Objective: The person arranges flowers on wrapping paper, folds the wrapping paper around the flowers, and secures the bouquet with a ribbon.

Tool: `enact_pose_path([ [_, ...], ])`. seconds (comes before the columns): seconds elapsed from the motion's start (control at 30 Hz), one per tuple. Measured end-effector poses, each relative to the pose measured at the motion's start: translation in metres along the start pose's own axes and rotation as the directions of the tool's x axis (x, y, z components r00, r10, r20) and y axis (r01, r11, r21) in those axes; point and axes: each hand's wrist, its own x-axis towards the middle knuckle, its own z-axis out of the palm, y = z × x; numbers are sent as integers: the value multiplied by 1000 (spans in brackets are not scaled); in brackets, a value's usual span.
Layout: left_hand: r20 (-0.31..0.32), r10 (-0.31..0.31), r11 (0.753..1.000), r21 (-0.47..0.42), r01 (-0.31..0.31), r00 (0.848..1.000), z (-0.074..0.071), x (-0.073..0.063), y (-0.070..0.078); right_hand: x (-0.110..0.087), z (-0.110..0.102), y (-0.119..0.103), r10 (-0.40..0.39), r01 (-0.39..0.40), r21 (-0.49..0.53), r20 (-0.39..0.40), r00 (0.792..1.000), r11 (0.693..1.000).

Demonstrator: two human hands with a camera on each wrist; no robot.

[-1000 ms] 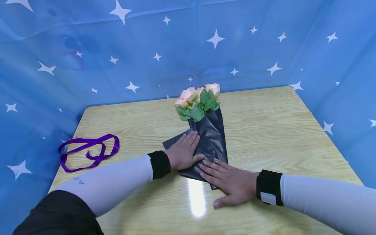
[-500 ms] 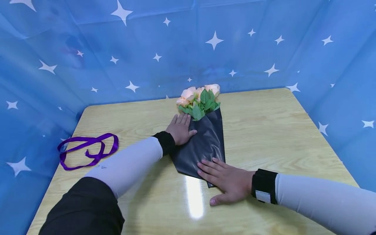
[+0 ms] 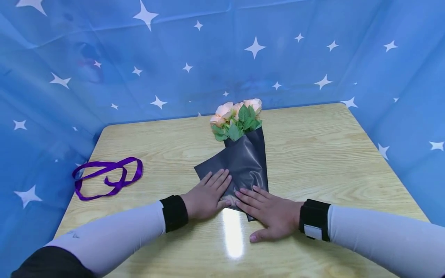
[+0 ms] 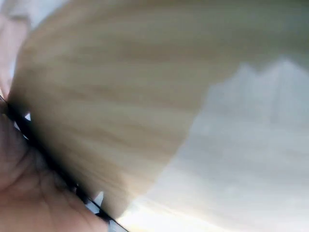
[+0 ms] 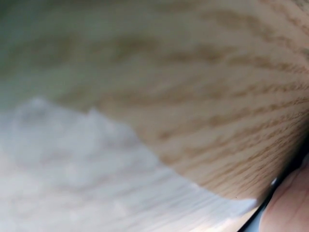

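In the head view, a bouquet of pale peach roses (image 3: 226, 111) with green leaves lies on the table, blooms pointing away. Black wrapping paper (image 3: 240, 158) covers its stems, and one corner sticks out to the left. My left hand (image 3: 208, 196) rests flat on the lower left of the paper, fingers straight. Flat on the lower right edge lies my right hand (image 3: 272, 214), its thumb on the bare wood. The stems are hidden. Each wrist view is blurred, showing part of the left palm (image 4: 34, 193) and a bit of the right hand (image 5: 289, 203).
A loosely looped purple ribbon (image 3: 107, 166) lies at the left of the wooden table (image 3: 323, 154). Behind and beside the table hangs a blue curtain (image 3: 208, 50) with white stars. A bright light reflection shows at the table's front.
My left hand slid up the paper's left side towards the flowers, then came back near the lower edge. The left paper corner juts out again. My right hand stayed almost still.
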Motion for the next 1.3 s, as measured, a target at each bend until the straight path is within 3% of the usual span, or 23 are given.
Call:
enact_pose_path([
  [0.13,-13,-71,997,11,71,997,1,-11,-21,0,2,0,2,-2,-4,-15,1000,1000],
  [0.3,-8,-72,997,15,73,997,0,-16,-31,1,-1,0,14,-14,25,-4,1000,1000],
  [0.43,12,-71,997,20,71,997,-2,-14,-32,12,-21,7,60,-59,55,-30,998,997],
  [0.57,26,-97,994,58,96,995,-2,-13,-35,38,-53,24,158,-159,9,-116,981,987],
  [0.67,21,-101,993,67,99,995,-2,-13,-36,55,-67,35,238,-240,-16,-91,967,971],
  [0.83,-14,-79,995,61,79,997,-3,-15,-37,65,-61,45,301,-301,-82,-8,954,950],
  [1.0,-52,-84,996,36,86,995,-7,-16,-35,67,-57,46,286,-290,-112,-47,957,950],
  [1.3,-60,-74,997,19,75,995,-11,-19,-27,57,-50,47,273,-289,-117,-136,952,950],
])
